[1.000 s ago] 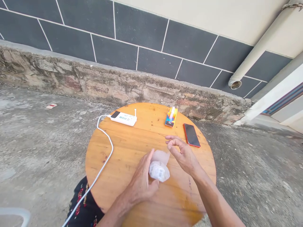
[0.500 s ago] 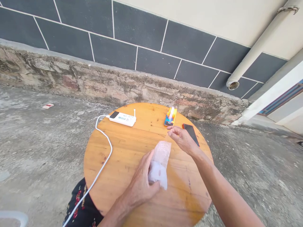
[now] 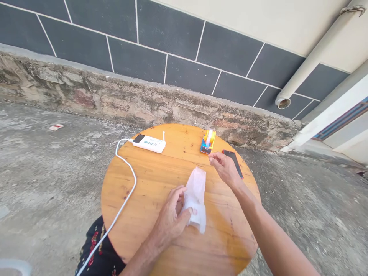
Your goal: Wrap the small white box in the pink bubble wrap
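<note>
On the table, a small bundle in whitish translucent wrap [image 3: 196,191], which looks like bubble wrap, lies with a longer flap pointing away from me. My left hand [image 3: 172,214] grips its left side, thumb pressed on the near part and fingers along the edge. What is inside the wrap cannot be made out. My right hand [image 3: 225,168] hovers to the upper right, apart from the bundle, its thumb and fingertips pinched together. Anything in that pinch is too small to see. Just beyond those fingertips stands a yellow and blue tape dispenser [image 3: 207,142] with a roll of tape.
The round wooden table [image 3: 138,195] also bears a dark phone with a red edge [image 3: 233,164] and a white power-bank-like device [image 3: 149,143]. A white cable [image 3: 132,172] runs from that device over the left edge. Behind stands a stone-based wall [image 3: 138,103].
My right hand has shifted slightly right, away from the tape dispenser. My left hand's thumb has moved up onto the bundle, and the wrap's near end has turned a little.
</note>
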{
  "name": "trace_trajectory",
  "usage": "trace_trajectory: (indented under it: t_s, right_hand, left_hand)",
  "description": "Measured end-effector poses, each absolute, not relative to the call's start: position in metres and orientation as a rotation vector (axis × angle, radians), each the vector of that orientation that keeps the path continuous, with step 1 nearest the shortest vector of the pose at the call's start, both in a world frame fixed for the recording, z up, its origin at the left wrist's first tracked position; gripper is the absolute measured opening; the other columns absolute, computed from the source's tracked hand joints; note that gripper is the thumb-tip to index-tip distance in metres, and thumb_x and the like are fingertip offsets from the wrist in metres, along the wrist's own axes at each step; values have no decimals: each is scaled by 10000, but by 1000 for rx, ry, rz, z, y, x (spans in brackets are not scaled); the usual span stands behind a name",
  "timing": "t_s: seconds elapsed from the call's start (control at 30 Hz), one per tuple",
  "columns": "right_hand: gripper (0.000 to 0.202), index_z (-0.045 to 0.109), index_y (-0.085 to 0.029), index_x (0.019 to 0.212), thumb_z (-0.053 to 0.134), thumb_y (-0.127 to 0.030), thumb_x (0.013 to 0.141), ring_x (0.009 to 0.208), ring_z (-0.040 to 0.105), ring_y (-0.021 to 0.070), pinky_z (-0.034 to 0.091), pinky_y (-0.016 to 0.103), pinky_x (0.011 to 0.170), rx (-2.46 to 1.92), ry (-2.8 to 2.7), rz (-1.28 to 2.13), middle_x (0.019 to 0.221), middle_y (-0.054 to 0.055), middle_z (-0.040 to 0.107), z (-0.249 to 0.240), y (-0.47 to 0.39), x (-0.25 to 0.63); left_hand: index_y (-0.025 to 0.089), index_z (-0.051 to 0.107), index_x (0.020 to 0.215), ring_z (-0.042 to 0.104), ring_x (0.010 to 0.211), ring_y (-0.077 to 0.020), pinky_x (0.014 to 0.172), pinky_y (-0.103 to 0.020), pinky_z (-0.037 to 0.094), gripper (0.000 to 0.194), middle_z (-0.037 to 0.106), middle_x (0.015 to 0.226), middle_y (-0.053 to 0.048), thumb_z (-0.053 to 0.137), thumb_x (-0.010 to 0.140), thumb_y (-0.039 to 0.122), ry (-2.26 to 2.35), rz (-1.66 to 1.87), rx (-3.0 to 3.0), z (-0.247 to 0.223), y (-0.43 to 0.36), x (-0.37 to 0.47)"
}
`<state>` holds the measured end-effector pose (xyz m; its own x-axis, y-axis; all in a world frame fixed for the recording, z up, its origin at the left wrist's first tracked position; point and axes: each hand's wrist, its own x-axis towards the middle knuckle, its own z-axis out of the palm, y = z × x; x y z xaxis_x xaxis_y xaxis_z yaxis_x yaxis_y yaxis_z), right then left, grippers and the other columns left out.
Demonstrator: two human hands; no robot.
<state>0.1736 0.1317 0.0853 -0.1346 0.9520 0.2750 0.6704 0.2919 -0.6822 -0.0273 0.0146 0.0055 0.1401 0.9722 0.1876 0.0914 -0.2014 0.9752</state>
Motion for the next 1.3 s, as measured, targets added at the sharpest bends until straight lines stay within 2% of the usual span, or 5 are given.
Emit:
trace_trajectory:
  t_s: [0.2,0.33,0.83,1.07,1.3]
  right_hand:
    - [332,594,-183,659,560,-474,816,565,529,156,279,250,542,-1771,-2346,241,602,23,615,87,81,133]
    - [147,608,-164,682,575,-277,770,616,566,192,244,263,555,-1904,-2291,126,655,80,653,73,78,123]
    - [190,492,-195,666,450,-265,837,550,462,108,313,198,522,-1552,-1938,585,586,-40,519,38,62,181]
    - [165,502,-193,682,469,-261,828,583,473,118,333,205,537,-1410,-1798,678,608,-35,519,31,53,190]
    - [221,471,-194,669,447,-307,856,570,471,124,361,215,537,-1385,-1630,756,606,-28,492,9,57,206]
  left_hand:
    - [212,606,1079,562,1101,-212,926,-329,481,314,477,1323,-82,577,769,172,1114,1157,1554,-1,16,-28]
    - [194,620,1098,553,1136,-231,939,-334,485,320,498,1300,-103,581,781,205,1119,1158,1552,-4,18,-27]
    - [163,599,1159,593,1026,-239,852,-344,471,412,632,1149,-108,520,795,341,1467,1038,1618,35,57,-29]
    - [162,608,631,533,559,-141,519,-228,374,258,579,563,25,525,746,378,1427,920,1693,26,104,-1]
    - [179,616,745,554,627,-157,565,-239,376,298,613,663,10,483,776,444,1567,955,1696,24,103,-19]
